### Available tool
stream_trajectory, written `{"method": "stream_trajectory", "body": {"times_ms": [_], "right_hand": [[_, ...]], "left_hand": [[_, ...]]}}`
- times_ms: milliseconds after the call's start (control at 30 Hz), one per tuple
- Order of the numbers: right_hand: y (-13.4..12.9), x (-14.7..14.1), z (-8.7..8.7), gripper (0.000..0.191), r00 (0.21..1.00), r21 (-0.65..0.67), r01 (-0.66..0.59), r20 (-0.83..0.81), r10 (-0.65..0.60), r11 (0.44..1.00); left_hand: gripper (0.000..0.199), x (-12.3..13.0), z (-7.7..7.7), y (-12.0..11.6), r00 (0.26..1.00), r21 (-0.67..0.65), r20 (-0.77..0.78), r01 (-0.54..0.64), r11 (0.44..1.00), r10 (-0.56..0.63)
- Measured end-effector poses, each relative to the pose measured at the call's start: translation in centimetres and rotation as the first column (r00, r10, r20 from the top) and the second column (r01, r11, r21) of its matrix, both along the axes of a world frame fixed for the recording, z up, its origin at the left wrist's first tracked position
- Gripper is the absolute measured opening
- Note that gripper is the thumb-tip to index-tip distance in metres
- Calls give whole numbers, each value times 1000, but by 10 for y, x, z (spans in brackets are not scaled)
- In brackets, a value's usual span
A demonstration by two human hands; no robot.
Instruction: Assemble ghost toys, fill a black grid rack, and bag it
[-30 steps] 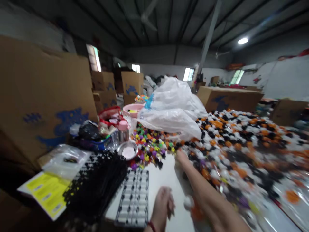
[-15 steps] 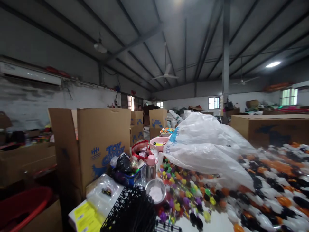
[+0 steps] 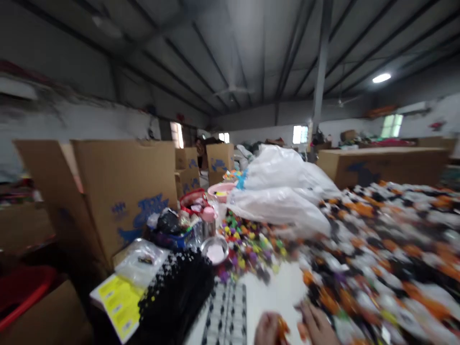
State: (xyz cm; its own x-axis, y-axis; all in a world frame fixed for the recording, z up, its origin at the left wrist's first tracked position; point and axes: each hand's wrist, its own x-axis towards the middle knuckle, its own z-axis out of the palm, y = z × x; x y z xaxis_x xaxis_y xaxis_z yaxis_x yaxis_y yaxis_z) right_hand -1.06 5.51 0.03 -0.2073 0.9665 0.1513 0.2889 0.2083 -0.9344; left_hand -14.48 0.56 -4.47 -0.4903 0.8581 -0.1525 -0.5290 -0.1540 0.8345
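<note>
At the bottom edge, my left hand (image 3: 266,328) is closed around a small orange plastic piece (image 3: 283,327); the blur hides its exact kind. Just to the right, my right hand (image 3: 319,326) is low over the white tabletop (image 3: 273,292), beside the near edge of a heap of orange, black and white plastic pieces (image 3: 362,268). Its fingers are smeared, so whether they grip anything is unclear. Left of my hands lies a black grid tray (image 3: 225,314) with slots. A stack of black plastic trays (image 3: 176,292) stands beside it.
A metal bowl (image 3: 214,250) and a pink-lidded flask (image 3: 208,223) stand past the trays. Small coloured pieces (image 3: 247,244) lie in front of a large white plastic bag (image 3: 287,182). Cardboard boxes (image 3: 125,187) rise at left, near a red basin (image 3: 28,292).
The view has tilted down and turned right. Both my hands have come into view at the bottom, the left with the orange piece. More of the grid tray and tabletop shows.
</note>
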Motion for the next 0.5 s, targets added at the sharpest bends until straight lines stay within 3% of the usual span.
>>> {"method": "stream_trajectory", "body": {"times_ms": [100,200,267,367,500], "right_hand": [[-13,15,7,50,984,-127,-58,-175,35,990],[-16,15,10,52,907,-294,-50,-414,-80,954],[-18,12,9,51,864,-359,-77,-489,-117,930],[-23,12,8,46,852,-358,-120,-516,-89,926],[-28,15,7,41,902,-265,-141,-431,14,954]], "left_hand": [[54,26,1,-30,998,9,30,56,998,-56],[51,29,11,-32,995,27,54,87,996,-88],[50,27,14,-28,994,2,65,86,996,-86],[48,26,16,-28,993,-3,73,95,996,-94],[46,28,15,-30,993,8,73,91,996,-91]]}}
